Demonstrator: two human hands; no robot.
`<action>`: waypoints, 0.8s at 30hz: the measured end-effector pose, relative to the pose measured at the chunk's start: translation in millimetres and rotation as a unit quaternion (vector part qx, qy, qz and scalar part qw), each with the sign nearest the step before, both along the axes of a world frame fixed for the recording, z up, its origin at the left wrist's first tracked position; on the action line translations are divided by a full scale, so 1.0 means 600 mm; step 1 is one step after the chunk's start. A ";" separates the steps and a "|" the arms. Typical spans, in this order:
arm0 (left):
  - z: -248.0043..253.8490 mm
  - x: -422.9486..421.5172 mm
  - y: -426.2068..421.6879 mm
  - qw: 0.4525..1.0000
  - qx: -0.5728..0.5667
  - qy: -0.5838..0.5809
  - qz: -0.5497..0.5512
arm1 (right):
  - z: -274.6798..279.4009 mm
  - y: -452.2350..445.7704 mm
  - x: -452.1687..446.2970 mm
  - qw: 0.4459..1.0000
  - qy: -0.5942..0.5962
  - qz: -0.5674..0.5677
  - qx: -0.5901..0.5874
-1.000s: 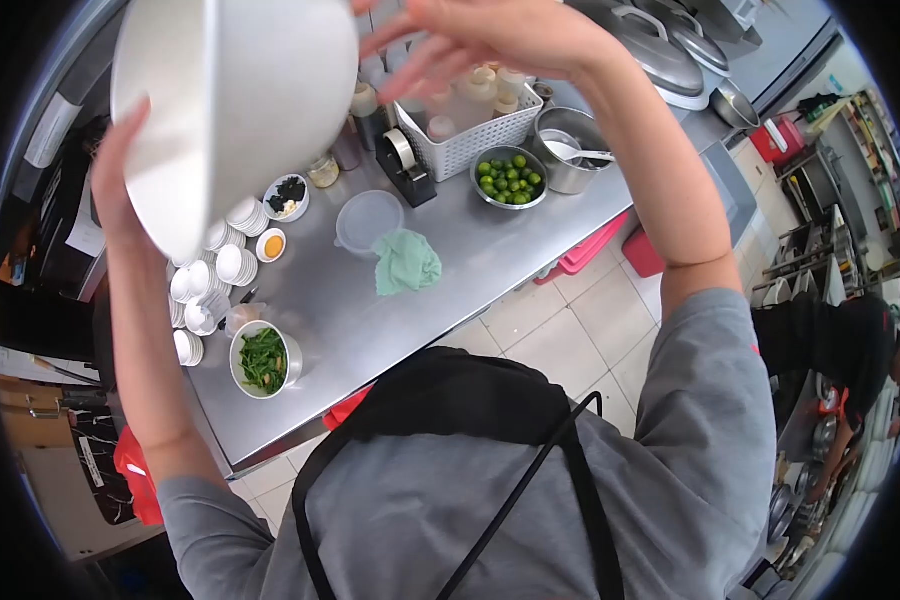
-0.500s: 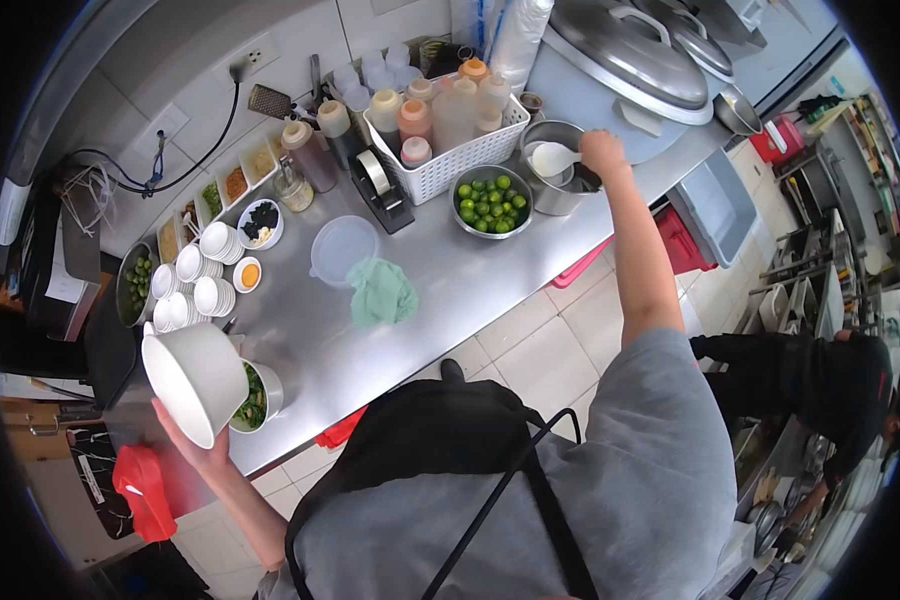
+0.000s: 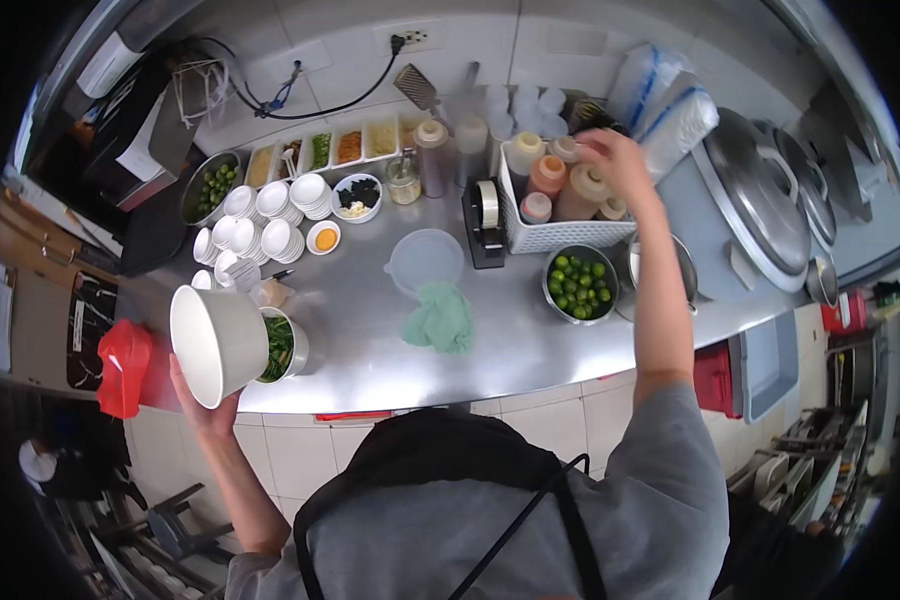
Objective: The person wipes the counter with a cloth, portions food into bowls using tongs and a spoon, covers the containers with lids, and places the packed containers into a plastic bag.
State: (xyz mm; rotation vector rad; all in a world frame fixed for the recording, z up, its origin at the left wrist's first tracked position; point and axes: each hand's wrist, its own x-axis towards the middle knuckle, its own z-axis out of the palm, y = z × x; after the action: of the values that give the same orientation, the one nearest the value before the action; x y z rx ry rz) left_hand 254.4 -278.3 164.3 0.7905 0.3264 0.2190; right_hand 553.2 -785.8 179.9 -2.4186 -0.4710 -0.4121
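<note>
My left hand (image 3: pixel 208 405) is wrapped round the lower side of a white bowl (image 3: pixel 215 340), which is tilted with its opening to the left. Close beside it stands a white tub of chopped greens (image 3: pixel 296 348). Over the back right of a white basket (image 3: pixel 570 236) of squeeze bottles (image 3: pixel 582 192), my right hand (image 3: pixel 615 165) reaches with bent fingers among the bottle tops. Whether it grips a bottle is hidden. Under my right forearm is a metal pot (image 3: pixel 680 275), partly covered, with something white at its rim.
A bowl of limes (image 3: pixel 580 285), a tape dispenser (image 3: pixel 485 225), a green cloth (image 3: pixel 440 318) and a clear lid (image 3: pixel 425 262) rest on the steel counter. Stacked white cups (image 3: pixel 282 240) and topping containers (image 3: pixel 320 150) line the back left. Large metal lids (image 3: pixel 755 190) lie at right.
My right hand has let go of the white ladle in the pot and moved left to the bottles. The view has turned. The white bowl stays in my left hand.
</note>
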 end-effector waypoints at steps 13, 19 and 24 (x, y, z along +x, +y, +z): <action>0.003 -0.207 -0.005 0.952 0.004 0.076 0.297 | -0.127 0.335 0.372 0.965 -0.002 0.162 -0.207; -0.017 -0.266 0.006 0.934 0.016 0.093 0.343 | -0.103 0.301 0.410 0.916 -0.003 -0.024 -0.401; -0.031 -0.252 0.012 0.941 0.021 0.089 0.326 | -0.086 0.347 0.380 0.916 -0.055 -0.026 -0.396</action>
State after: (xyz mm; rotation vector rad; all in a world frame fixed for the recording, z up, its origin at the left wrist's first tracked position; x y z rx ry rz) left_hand 103.2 -271.1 146.0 0.7245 0.7557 0.7824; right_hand 781.4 -577.5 128.5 -3.2070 -0.7293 -0.4364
